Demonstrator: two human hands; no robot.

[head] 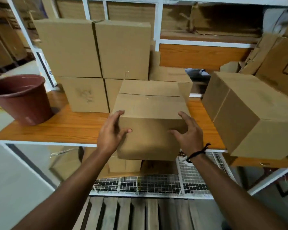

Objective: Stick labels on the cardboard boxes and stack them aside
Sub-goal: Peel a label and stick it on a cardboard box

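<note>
The left hand [111, 133] has its fingers spread and curled round the near left corner of a cardboard box [150, 123], thumb pressed on the front face. The right hand [189, 132], a black cord at its wrist, mirrors it at the near right corner, fingers splayed, thumb on the front. The box is closed, its near edge overhanging the wooden shelf [65, 127]; whether its weight is lifted cannot be told.

No label or print shows on this box. The only readable writing is a hand-drawn "b" on a carton [283, 63] at 2 o'clock.

At 11 o'clock four stacked boxes [93, 63] stand two over two, the held box just in front of them. A larger box [249, 113] lies tilted at 3 o'clock. One brown plastic bucket [22, 100] sits at 9 o'clock. Wire mesh [156, 185] lies beneath.
</note>
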